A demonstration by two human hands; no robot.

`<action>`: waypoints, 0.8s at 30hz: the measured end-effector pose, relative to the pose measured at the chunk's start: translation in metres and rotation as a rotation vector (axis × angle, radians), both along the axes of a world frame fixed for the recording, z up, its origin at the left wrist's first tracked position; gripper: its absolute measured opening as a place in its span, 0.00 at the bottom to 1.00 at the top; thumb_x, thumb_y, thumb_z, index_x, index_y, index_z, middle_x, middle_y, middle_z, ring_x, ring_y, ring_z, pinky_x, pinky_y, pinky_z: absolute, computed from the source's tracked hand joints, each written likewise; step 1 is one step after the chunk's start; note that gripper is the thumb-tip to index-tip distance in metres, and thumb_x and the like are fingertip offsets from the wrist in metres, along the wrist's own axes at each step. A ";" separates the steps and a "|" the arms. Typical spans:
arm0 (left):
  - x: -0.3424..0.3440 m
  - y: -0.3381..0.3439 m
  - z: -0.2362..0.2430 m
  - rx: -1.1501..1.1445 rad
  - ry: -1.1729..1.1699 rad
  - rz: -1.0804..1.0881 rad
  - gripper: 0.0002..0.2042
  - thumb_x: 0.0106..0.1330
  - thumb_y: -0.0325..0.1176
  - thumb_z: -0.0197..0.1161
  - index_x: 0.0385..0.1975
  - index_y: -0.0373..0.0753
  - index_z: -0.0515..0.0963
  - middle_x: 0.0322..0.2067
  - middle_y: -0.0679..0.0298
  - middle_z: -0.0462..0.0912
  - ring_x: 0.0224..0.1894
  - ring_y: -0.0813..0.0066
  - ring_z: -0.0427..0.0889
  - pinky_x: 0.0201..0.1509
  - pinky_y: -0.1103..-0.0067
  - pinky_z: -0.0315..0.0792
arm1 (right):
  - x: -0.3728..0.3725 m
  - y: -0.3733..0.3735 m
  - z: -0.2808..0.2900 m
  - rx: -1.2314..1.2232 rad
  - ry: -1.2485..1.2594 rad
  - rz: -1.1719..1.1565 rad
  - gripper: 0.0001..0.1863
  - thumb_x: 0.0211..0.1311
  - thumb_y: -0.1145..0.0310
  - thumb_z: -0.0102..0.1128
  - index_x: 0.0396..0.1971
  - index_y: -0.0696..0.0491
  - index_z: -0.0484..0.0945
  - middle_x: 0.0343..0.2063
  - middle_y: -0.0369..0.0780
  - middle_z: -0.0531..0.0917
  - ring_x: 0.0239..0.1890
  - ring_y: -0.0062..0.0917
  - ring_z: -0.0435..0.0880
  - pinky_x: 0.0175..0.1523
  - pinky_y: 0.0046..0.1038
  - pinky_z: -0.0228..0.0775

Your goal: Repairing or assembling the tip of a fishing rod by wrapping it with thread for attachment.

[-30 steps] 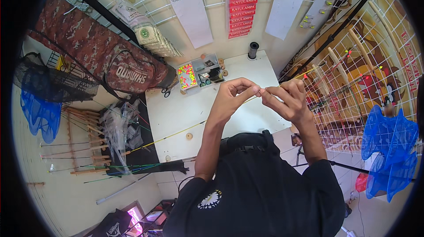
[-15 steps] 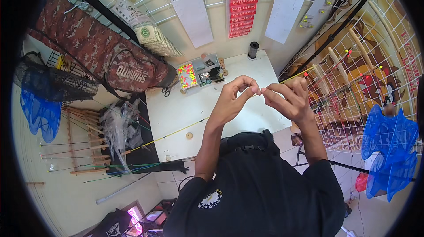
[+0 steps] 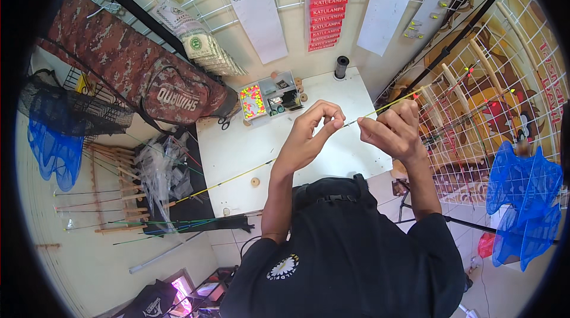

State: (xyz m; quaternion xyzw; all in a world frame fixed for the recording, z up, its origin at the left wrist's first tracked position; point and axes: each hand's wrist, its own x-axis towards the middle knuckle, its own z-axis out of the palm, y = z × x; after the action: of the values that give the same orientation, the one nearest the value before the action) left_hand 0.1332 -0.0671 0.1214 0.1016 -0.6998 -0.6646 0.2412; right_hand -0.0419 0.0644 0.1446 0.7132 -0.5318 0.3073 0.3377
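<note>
Above a white table (image 3: 237,146), my left hand (image 3: 312,134) pinches a thin yellow fishing rod (image 3: 237,177) near its middle, fingertips meeting close to my right hand. My right hand (image 3: 395,131) is closed around the same rod a little farther toward its tip, which runs up and right toward the wire rack (image 3: 475,98). The rod's other end slopes down-left across the table toward a bundle of rods (image 3: 119,223). Whether something small sits between my left fingertips I cannot tell.
A compartment box (image 3: 270,98) of small colourful tackle and a black spool (image 3: 341,67) stand at the table's far edge. Scissors (image 3: 222,120) lie beside a camouflage rod bag (image 3: 136,75). Blue nets (image 3: 522,199) hang right, and another blue net (image 3: 53,146) hangs left. A small ring (image 3: 255,182) lies on the table.
Both hands have stayed together over the table. My left fingers have shifted slightly along the rod toward my right hand.
</note>
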 end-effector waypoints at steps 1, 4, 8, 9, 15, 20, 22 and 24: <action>0.000 -0.001 0.001 -0.001 0.002 -0.002 0.06 0.69 0.32 0.58 0.34 0.36 0.74 0.38 0.67 0.73 0.39 0.81 0.68 0.45 0.81 0.64 | 0.000 0.000 0.001 -0.006 -0.007 0.005 0.16 0.36 0.69 0.74 0.31 0.43 0.84 0.19 0.27 0.67 0.29 0.21 0.68 0.39 0.28 0.61; 0.003 -0.003 0.002 -0.050 0.030 -0.037 0.06 0.69 0.31 0.59 0.34 0.36 0.74 0.38 0.66 0.73 0.41 0.78 0.69 0.50 0.79 0.63 | -0.002 0.001 0.003 -0.017 0.010 -0.002 0.16 0.36 0.70 0.74 0.30 0.43 0.84 0.19 0.27 0.67 0.28 0.21 0.67 0.39 0.28 0.61; 0.007 -0.005 0.003 -0.082 -0.003 -0.052 0.06 0.68 0.31 0.59 0.33 0.36 0.73 0.37 0.66 0.73 0.43 0.76 0.70 0.53 0.78 0.63 | -0.004 0.001 0.003 -0.018 0.002 -0.004 0.16 0.35 0.71 0.74 0.29 0.43 0.83 0.19 0.27 0.66 0.28 0.21 0.67 0.39 0.28 0.61; 0.007 -0.006 0.003 -0.076 -0.006 -0.059 0.06 0.68 0.31 0.59 0.33 0.36 0.73 0.37 0.65 0.73 0.43 0.76 0.70 0.53 0.78 0.63 | -0.004 0.001 0.004 -0.024 0.004 -0.005 0.16 0.35 0.71 0.74 0.29 0.43 0.83 0.19 0.27 0.66 0.27 0.21 0.67 0.39 0.28 0.61; 0.011 -0.007 -0.001 -0.104 -0.016 -0.062 0.07 0.68 0.32 0.59 0.32 0.36 0.73 0.37 0.65 0.72 0.43 0.76 0.70 0.53 0.77 0.63 | -0.005 0.004 0.004 -0.034 0.007 -0.009 0.16 0.35 0.71 0.73 0.30 0.43 0.83 0.19 0.27 0.66 0.27 0.22 0.67 0.39 0.29 0.61; 0.012 -0.007 -0.003 -0.115 0.007 -0.073 0.07 0.68 0.32 0.59 0.32 0.36 0.73 0.38 0.65 0.73 0.44 0.75 0.69 0.54 0.75 0.63 | -0.005 0.005 0.003 -0.035 0.007 -0.014 0.16 0.35 0.70 0.74 0.30 0.43 0.83 0.19 0.27 0.66 0.27 0.21 0.66 0.39 0.29 0.60; 0.013 -0.007 -0.001 -0.118 0.021 -0.078 0.07 0.69 0.33 0.59 0.32 0.37 0.73 0.39 0.65 0.73 0.45 0.75 0.69 0.54 0.75 0.62 | -0.006 0.004 0.003 -0.036 0.009 -0.013 0.16 0.35 0.70 0.74 0.31 0.43 0.83 0.19 0.27 0.66 0.27 0.21 0.66 0.39 0.29 0.60; 0.012 -0.006 0.005 -0.207 -0.003 -0.023 0.07 0.69 0.33 0.58 0.33 0.37 0.73 0.42 0.65 0.73 0.46 0.75 0.69 0.55 0.74 0.62 | -0.006 0.004 0.002 -0.034 0.007 -0.011 0.17 0.35 0.70 0.74 0.31 0.43 0.83 0.19 0.27 0.66 0.28 0.21 0.66 0.39 0.29 0.60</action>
State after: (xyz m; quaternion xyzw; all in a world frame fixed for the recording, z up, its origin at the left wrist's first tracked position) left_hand 0.1455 -0.0729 0.1265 0.0690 -0.7662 -0.5913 0.2418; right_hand -0.0478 0.0686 0.1469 0.7056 -0.5292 0.3120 0.3531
